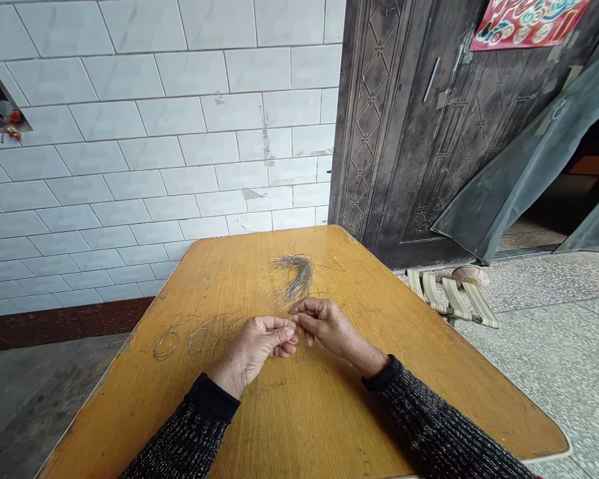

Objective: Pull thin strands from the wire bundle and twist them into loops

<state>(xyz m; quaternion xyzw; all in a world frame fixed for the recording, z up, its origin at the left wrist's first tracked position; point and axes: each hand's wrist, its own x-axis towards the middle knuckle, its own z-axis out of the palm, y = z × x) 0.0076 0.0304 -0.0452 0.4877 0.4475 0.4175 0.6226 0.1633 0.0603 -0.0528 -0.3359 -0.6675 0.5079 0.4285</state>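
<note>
Over the middle of the table, my left hand (262, 342) and my right hand (327, 326) meet with their fingertips close together. Both are closed in a pinch on a thin wire (290, 322), of which a small curved piece shows between the fingers. Just beyond them lies a bent bundle of thin metal wires (302, 276), its ends fanned out to the left. Left of my left hand rest wire loops (167, 344), with another coil (201, 338) beside them. Part of one more loop is hidden behind my left hand.
The yellow wooden table (379, 352) reaches to a white tiled wall (199, 153). A few loose wires (332, 263) lie right of the bundle. A carved dark door (404, 133) stands behind on the right. A low strap stool (452, 297) sits on the floor beside the table.
</note>
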